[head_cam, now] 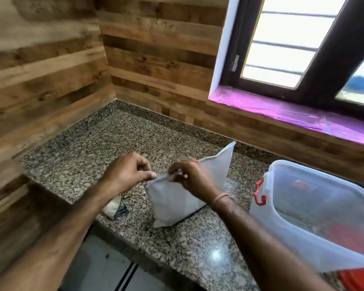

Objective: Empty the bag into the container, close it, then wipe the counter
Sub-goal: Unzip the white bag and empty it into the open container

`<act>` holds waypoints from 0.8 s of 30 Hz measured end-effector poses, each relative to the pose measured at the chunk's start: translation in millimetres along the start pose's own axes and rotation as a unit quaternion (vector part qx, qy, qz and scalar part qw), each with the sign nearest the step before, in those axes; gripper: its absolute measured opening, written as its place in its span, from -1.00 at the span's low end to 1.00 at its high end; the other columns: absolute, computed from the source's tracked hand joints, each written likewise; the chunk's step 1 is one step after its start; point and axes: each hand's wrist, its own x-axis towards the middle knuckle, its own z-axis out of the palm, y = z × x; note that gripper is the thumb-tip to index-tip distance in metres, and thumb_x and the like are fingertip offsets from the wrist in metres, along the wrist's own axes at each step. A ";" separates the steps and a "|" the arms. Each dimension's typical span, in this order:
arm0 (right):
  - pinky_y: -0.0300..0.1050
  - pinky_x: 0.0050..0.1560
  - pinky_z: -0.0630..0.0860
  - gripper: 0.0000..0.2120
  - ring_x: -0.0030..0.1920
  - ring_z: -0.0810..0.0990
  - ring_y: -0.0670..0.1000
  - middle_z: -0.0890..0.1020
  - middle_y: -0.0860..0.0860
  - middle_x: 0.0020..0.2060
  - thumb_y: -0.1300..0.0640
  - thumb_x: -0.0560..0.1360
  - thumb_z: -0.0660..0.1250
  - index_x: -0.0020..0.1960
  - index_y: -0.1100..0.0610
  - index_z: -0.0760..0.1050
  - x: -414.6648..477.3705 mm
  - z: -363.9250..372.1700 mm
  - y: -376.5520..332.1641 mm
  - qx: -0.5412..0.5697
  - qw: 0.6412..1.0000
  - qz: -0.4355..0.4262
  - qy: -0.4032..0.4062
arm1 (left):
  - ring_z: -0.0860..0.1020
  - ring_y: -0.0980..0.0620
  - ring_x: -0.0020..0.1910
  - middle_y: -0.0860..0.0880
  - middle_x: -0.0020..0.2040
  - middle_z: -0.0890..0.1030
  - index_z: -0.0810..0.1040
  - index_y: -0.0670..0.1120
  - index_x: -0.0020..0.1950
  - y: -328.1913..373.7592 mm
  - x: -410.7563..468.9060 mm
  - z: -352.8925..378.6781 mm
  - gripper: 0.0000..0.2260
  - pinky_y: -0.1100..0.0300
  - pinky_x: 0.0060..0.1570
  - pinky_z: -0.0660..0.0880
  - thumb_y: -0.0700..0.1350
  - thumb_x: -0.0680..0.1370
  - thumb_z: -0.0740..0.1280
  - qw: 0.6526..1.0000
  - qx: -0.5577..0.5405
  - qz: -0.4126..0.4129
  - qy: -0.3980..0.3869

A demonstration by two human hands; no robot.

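Note:
A pale grey zip bag (177, 198) stands upright on the speckled granite counter (93, 152). My left hand (127, 173) pinches the bag's top seam at its near-left corner. My right hand (190, 175) grips the same top edge a little further along. To the right stands a clear plastic container (315, 215), open at the top, with a red latch (260, 193) on its near end. A crumpled cloth (114, 207) lies on the counter under my left forearm, partly hidden by it.
Wood-panelled walls close the counter at the back and left. A window with a purple-covered sill (292, 113) sits above the back right. A red lid (357, 279) shows at the bottom right corner. The counter's front edge drops to a tiled floor (105, 263).

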 end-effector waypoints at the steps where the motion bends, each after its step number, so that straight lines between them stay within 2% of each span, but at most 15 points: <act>1: -0.30 -0.01 0.49 -0.78 -0.07 0.52 -0.15 0.71 -0.11 -0.05 -0.11 0.47 0.50 0.04 -0.02 0.67 0.2 6.6 -12.4 0.014 1.000 -0.018 -0.012 | 0.62 0.18 -0.29 0.14 -0.32 0.66 0.65 0.03 -0.25 2.0 3.9 -7.3 -0.83 0.25 -0.26 0.45 0.06 0.41 0.57 1.000 -0.017 0.005 -0.008; 3: -0.50 -0.10 0.31 -0.72 -0.15 0.45 -0.20 0.72 -0.08 -0.10 -0.13 0.44 0.52 0.02 0.03 0.69 1.1 17.9 -29.4 0.043 0.998 -0.037 -0.001 | 0.63 0.19 -0.33 0.10 -0.33 0.68 0.67 0.01 -0.25 6.8 10.0 -20.1 -0.85 0.26 -0.29 0.48 0.02 0.43 0.57 0.999 -0.037 0.020 -0.013; 4: -0.48 -0.14 0.31 -0.72 -0.18 0.44 -0.21 0.72 -0.07 -0.13 -0.14 0.43 0.53 -0.01 0.04 0.69 2.1 23.2 -35.5 0.060 0.998 -0.037 0.008 | 0.64 0.20 -0.35 0.10 -0.33 0.69 0.67 0.01 -0.24 8.9 12.7 -24.4 -0.86 0.28 -0.31 0.50 0.00 0.44 0.56 0.998 -0.046 0.031 -0.015; 8: -0.04 -0.19 0.50 -0.74 -0.19 0.51 -0.03 0.62 0.00 -0.19 -0.10 0.43 0.54 -0.21 0.07 0.60 4.6 40.3 -51.9 0.125 0.992 0.015 0.028 | 0.65 0.21 -0.31 0.09 -0.28 0.70 0.68 0.01 -0.17 16.8 18.6 -26.2 -0.92 0.24 -0.24 0.56 -0.07 0.51 0.51 0.991 -0.098 0.079 -0.039; 10: 0.03 -0.17 0.52 -0.73 -0.17 0.52 0.01 0.57 0.07 -0.15 -0.01 0.43 0.56 -0.30 0.02 0.52 3.7 44.6 -54.1 0.195 0.977 0.077 0.042 | 0.68 0.11 -0.23 0.01 -0.22 0.72 0.67 -0.01 -0.08 13.5 20.4 -23.7 -0.97 0.19 -0.17 0.62 -0.09 0.56 0.46 0.979 -0.182 0.085 -0.029; 12: 0.09 -0.18 0.52 -0.72 -0.21 0.51 0.02 0.58 0.17 -0.19 0.01 0.44 0.56 -0.31 0.06 0.52 0.7 45.1 -50.9 0.272 0.954 0.126 0.031 | 0.68 0.06 -0.19 -0.03 -0.15 0.72 0.64 -0.05 -0.01 -3.2 16.9 -15.9 -0.93 0.20 -0.18 0.62 -0.13 0.62 0.37 0.963 -0.263 0.055 0.027; 14: 0.08 -0.20 0.51 -0.72 -0.25 0.53 0.03 0.63 0.25 -0.26 0.03 0.47 0.54 -0.22 0.22 0.57 -2.4 43.3 -48.2 0.352 0.923 0.158 0.007 | 0.68 0.05 -0.11 0.02 -0.06 0.73 0.64 -0.01 -0.03 -28.5 6.9 -0.3 -0.93 0.15 -0.10 0.64 -0.11 0.61 0.37 0.972 -0.229 0.017 0.054; 16: -0.06 -0.18 0.56 -0.80 -0.24 0.62 0.02 0.68 0.19 -0.27 0.12 0.50 0.52 -0.17 0.23 0.59 -2.6 39.3 -48.9 0.402 0.896 0.188 0.000 | 0.68 0.10 -0.04 0.09 -0.04 0.72 0.65 0.05 -0.04 -45.5 -10.6 20.1 -0.95 0.10 0.00 0.65 -0.10 0.54 0.46 0.981 -0.192 0.009 -0.039; 17: -0.16 -0.21 0.56 -0.84 -0.24 0.64 0.02 0.69 0.16 -0.26 0.15 0.51 0.51 -0.16 0.21 0.60 -2.6 37.3 -51.0 0.414 0.889 0.195 0.000 | 0.68 0.16 -0.07 0.11 -0.07 0.72 0.66 0.08 -0.02 -48.8 -17.9 30.4 -0.88 0.11 0.01 0.65 -0.10 0.49 0.51 0.977 -0.196 0.009 -0.087; 18: -0.24 -0.24 0.54 -0.85 -0.24 0.64 0.00 0.69 0.15 -0.26 0.16 0.52 0.50 -0.15 0.21 0.61 -2.6 35.7 -53.1 0.419 0.887 0.197 0.002 | 0.67 0.22 -0.12 0.14 -0.11 0.72 0.66 0.11 -0.01 -48.6 -23.3 39.5 -0.83 0.14 -0.02 0.65 -0.07 0.45 0.55 0.976 -0.192 0.012 -0.098; 20: -0.32 -0.29 0.48 -0.82 -0.28 0.60 -0.04 0.67 0.12 -0.28 0.16 0.53 0.49 -0.13 0.28 0.61 -2.0 35.7 -55.7 0.421 0.886 0.198 0.002 | 0.62 0.25 -0.22 0.16 -0.22 0.67 0.65 0.12 -0.05 -44.4 -26.9 51.9 -0.82 0.21 -0.20 0.57 0.05 0.42 0.57 0.990 -0.133 0.017 -0.034; 22: -0.28 -0.26 0.46 -0.77 -0.29 0.54 -0.07 0.63 0.04 -0.32 0.14 0.53 0.49 -0.14 0.31 0.60 -0.8 37.8 -56.1 0.413 0.887 0.204 0.003 | 0.54 0.27 -0.30 0.19 -0.31 0.59 0.59 0.13 -0.18 -42.5 -25.9 54.9 -0.83 0.25 -0.37 0.37 0.15 0.45 0.52 0.997 -0.065 0.029 0.043; 24: -0.22 -0.28 0.44 -0.73 -0.32 0.49 -0.07 0.59 0.01 -0.36 0.13 0.52 0.50 -0.19 0.32 0.57 -1.3 38.6 -53.5 0.395 0.893 0.213 0.013 | 0.47 0.23 -0.39 0.15 -0.40 0.52 0.50 0.06 -0.30 -47.6 -24.3 60.7 -0.72 0.24 -0.41 0.26 0.14 0.48 0.48 0.994 -0.056 0.057 0.080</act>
